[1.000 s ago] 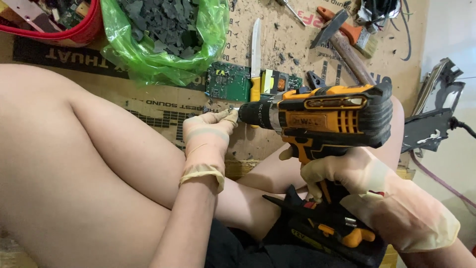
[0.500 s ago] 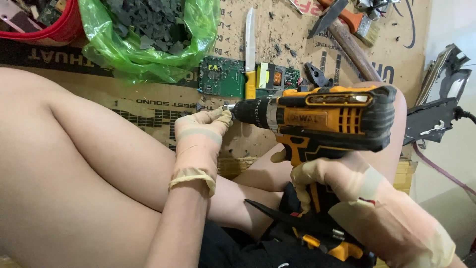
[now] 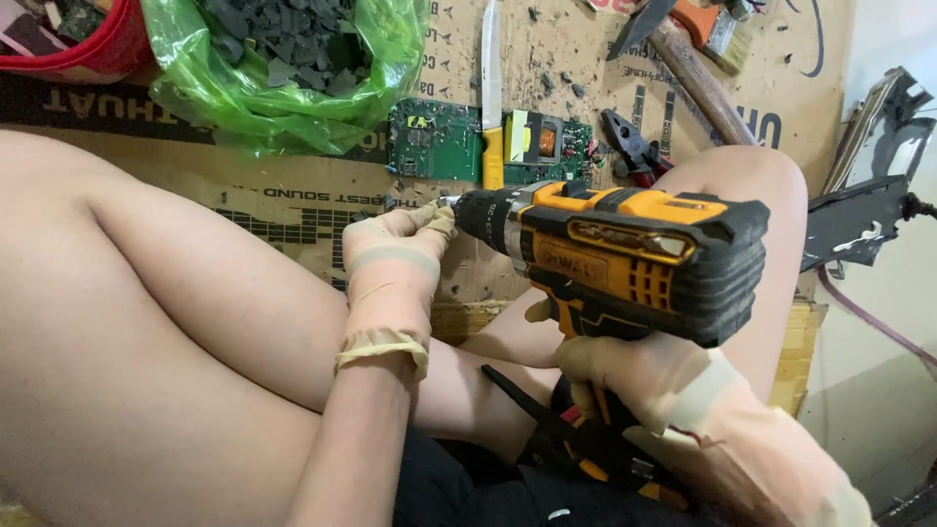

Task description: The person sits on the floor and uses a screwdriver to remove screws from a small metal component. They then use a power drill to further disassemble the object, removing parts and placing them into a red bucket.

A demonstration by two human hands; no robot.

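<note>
Under the drill (image 3: 625,259), the right hand (image 3: 673,390) has its grip wrapped around the handle, fingers mostly hidden behind it. At the chuck tip, the left hand (image 3: 395,259) pinches something too small to make out. Beyond lies a circuit board (image 3: 434,141) on cardboard (image 3: 293,190).

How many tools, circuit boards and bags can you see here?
Drills: 1, the orange and black drill
Knives: 1, the yellow-handled knife
Pliers: 1, the pliers
Circuit boards: 2, the left board and right board
Green bags: 1, the bag
Total: 6

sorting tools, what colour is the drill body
Orange and black drill, gripped by the gloved right hand; head view.
</note>
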